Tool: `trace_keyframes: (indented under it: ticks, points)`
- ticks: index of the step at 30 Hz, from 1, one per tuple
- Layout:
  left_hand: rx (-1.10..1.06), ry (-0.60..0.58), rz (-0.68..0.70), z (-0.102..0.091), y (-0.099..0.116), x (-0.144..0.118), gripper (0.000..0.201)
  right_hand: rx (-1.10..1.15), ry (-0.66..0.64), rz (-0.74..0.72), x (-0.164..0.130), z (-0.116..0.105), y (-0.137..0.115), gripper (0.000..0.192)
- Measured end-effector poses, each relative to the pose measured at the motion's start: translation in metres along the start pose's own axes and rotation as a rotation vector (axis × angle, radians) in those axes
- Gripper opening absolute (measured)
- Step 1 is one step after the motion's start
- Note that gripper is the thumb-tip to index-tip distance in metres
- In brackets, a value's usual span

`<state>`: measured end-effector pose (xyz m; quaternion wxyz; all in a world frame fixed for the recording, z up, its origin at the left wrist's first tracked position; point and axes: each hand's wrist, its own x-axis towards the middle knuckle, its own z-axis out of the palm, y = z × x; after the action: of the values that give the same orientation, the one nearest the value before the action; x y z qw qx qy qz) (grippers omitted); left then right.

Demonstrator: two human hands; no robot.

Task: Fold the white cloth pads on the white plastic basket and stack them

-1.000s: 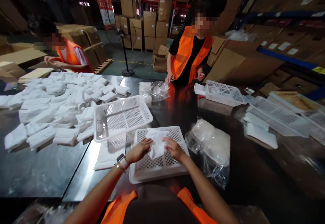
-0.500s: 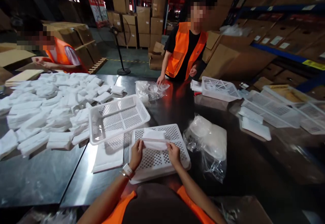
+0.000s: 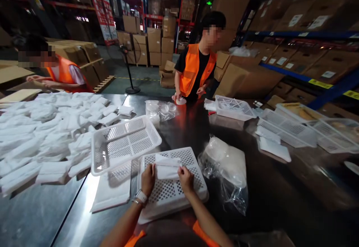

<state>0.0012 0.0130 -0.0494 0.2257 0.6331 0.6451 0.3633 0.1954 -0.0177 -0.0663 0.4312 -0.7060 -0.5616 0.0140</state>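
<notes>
Between my two hands is a folded white sheet (image 3: 168,172), thin like tissue or soft cloth, with a crease across it. My left hand (image 3: 148,179) pinches its left edge and my right hand (image 3: 186,180) its right edge. Both hands are closed. The sheet is over an upturned white perforated basket (image 3: 193,164) near the table's front edge. Left of that, a second white basket (image 3: 153,132) stands open side up, partly over a flat white stack (image 3: 110,196). To the right lies a clear plastic bag (image 3: 234,194) around pale round-edged pieces.
A large heap of folded white bundles (image 3: 53,127) covers the left of the metal table (image 3: 30,217). Further baskets (image 3: 235,108) stand at the right. Across the table a co-worker (image 3: 196,64) handles a white round piece (image 3: 181,101); another person (image 3: 66,73) is far left.
My view has tilted up, so everything sits lower. Both hands still grip the sheet, whose lower part now looks broader. The co-worker's hand now has a white round piece, apart from the bag.
</notes>
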Motion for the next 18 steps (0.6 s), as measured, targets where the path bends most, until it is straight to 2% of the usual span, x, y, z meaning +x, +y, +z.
trace_keyframes:
  ticks: [5, 8, 10, 12, 14, 15, 17, 18]
  points:
    - [0.098, -0.057, 0.025, -0.002, 0.0, 0.01, 0.028, 0.008, -0.019, -0.025, 0.0, 0.006, 0.006, 0.05]
    - [0.155, -0.073, 0.046, -0.006, 0.004, 0.021, 0.021, 0.035, 0.121, -0.038, 0.003, 0.011, 0.006, 0.039]
    - [0.179, -0.069, 0.076, -0.006, 0.012, 0.026, 0.016, 0.034, 0.186, -0.106, 0.005, 0.014, 0.004, 0.033]
    - [0.171, -0.11, 0.179, -0.002, 0.022, 0.026, 0.027, 0.03, 0.081, -0.25, 0.004, 0.018, 0.002, 0.032]
    - [0.146, -0.215, 0.325, 0.007, 0.031, 0.02, 0.039, 0.026, -0.128, -0.376, 0.003, 0.026, 0.0, 0.04]
    - [0.135, -0.273, 0.379, 0.014, 0.033, 0.016, 0.043, 0.02, -0.217, -0.394, 0.003, 0.03, 0.0, 0.046]
    - [0.113, -0.336, 0.403, 0.026, 0.033, 0.008, 0.047, 0.009, -0.296, -0.318, 0.005, 0.038, -0.001, 0.052]
    - [0.095, -0.319, 0.365, 0.032, 0.03, 0.005, 0.049, 0.015, -0.303, -0.245, 0.007, 0.042, -0.002, 0.052]
